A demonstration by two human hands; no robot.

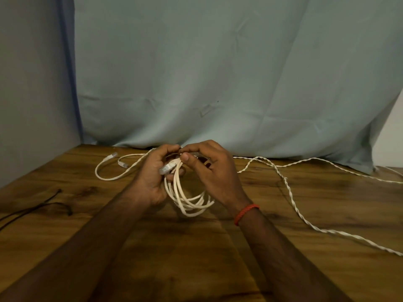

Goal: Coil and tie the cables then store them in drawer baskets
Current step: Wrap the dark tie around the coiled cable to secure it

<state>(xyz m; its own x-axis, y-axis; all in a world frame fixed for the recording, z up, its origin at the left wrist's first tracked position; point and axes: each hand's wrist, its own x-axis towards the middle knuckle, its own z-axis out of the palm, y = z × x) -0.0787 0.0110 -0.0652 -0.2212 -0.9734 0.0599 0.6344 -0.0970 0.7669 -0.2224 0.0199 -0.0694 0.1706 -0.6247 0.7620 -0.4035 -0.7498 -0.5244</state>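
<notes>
Two bare forearms reach in from the bottom edge over a wooden table with a dark, streaky grain. The left hand has its fingers curled round the upper left of a coiled network cable, holding the bundled strands in the palm. The right hand meets it at the top of the coil, thumb and forefinger closed together there; exactly what they pinch is too small to tell.

The coil is held above the table between the two hands. It is several loose round loops of smooth white cable, hanging down below the fingers, its plane roughly upright. A clear plastic plug sticks out to the lower left beside the left thumb. A red thread bracelet circles the right wrist.

On the table to the left lies a short patch cable in a U-shaped curve, with clear plugs on its two ends — well apart from the hands. To the right a twisted white wire snakes towards the right edge. A thin black cord lies at the left edge. Behind hangs a creased blue-grey cloth.
</notes>
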